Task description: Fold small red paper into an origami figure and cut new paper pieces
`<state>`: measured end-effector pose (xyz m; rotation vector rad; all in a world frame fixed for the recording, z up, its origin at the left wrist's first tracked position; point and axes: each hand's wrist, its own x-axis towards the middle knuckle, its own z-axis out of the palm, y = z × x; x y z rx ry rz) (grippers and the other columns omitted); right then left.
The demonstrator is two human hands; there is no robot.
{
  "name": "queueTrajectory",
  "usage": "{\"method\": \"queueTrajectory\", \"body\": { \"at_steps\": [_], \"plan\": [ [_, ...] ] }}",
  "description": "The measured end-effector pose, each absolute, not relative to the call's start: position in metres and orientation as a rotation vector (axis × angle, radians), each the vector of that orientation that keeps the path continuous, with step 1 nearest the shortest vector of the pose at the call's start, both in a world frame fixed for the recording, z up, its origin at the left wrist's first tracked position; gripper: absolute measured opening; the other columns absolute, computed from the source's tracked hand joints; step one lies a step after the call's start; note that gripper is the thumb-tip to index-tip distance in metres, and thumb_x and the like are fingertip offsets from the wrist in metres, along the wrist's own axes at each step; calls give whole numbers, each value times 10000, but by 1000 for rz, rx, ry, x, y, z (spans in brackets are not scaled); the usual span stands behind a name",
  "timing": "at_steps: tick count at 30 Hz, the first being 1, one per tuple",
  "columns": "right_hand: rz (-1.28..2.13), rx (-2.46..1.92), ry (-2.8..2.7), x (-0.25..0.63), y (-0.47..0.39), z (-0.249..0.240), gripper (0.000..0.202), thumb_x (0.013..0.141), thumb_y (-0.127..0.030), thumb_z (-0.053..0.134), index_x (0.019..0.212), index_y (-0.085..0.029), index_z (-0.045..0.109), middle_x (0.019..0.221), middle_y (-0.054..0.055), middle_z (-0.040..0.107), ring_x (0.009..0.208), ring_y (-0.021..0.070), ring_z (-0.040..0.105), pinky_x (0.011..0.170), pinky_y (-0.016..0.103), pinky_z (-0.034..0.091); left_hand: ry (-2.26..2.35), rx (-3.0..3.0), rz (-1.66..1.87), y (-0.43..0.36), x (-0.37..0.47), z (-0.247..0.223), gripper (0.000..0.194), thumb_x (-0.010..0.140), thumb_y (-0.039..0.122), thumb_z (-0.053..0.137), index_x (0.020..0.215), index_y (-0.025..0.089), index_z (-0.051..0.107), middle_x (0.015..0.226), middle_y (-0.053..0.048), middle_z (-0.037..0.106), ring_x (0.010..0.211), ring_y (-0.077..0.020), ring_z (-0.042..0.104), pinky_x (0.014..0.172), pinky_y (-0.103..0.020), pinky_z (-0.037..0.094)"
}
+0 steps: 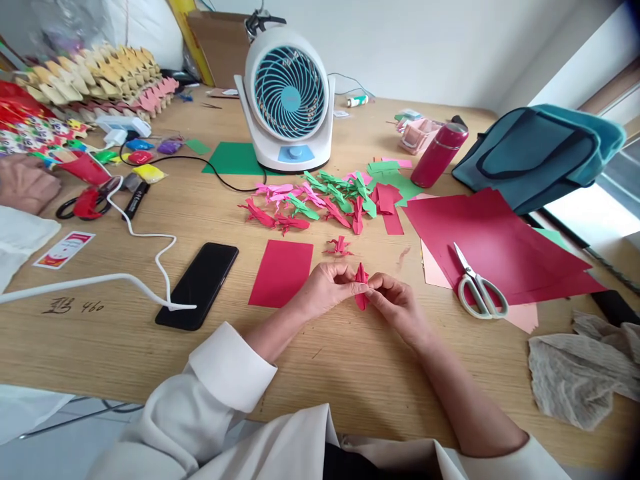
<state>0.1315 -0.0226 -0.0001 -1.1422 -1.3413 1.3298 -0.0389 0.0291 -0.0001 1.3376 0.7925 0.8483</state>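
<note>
Red paper piece (361,272) looks mid-fold, with a decent pile apparently done

It's being pinched by the fingers (345,269) of both the left hand (324,290) and the right hand (404,312), tips nearly meeting, over the near middle of the worktop (320,373); narrow, pointed and layered, so probably only part folded. Just beyond it, one spindly red figure (339,246) is parked solo, and behind that a messy heap of creased pink, green and red figures (336,193) seems finished. As for what's left, a flat, smooth red rectangle (283,273) is still unfolded, more small red paper (387,197) is stacked beside the heap, and big red sheets (480,230) are spread at the right, with pale-handled scissors (475,283) laid across their near edge. Wood grain's pretty streaky, btw.
</note>
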Motion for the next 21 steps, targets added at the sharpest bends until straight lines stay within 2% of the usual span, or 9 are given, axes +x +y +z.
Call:
{"method": "queueTrajectory", "body": {
  "at_steps": [7,13,18,21],
  "plan": [
    [1075,-1280,-1468,123,-29,2,229,919,-344,600,745,-196,580,671,-3,565,611,131,456,595,282,354,834,1379,777,25,-40,6,307,755,407,749,729,143,594,689,25,543,632,-95,466,602,-230,354],
    [834,-1342,-1575,118,-31,2,230,912,-255,574,692,-190,576,679,-7,504,600,124,436,564,279,340,934,1542,827,22,-37,7,180,787,278,669,701,156,567,653,41,505,609,-94,454,586,-229,354],
    [840,-1275,-1579,117,-33,2,237,917,-258,574,690,-191,579,688,-4,505,610,126,443,572,282,346,1002,1609,910,17,-34,13,252,751,183,653,604,174,449,582,60,427,581,-88,407,568,-226,330],
    [876,-1247,-1563,117,-33,3,243,921,-285,581,695,-196,571,696,2,521,632,137,461,599,292,362,993,1602,918,15,-34,14,263,755,178,650,605,178,434,577,60,432,573,-88,415,565,-226,334]
  ]
}}
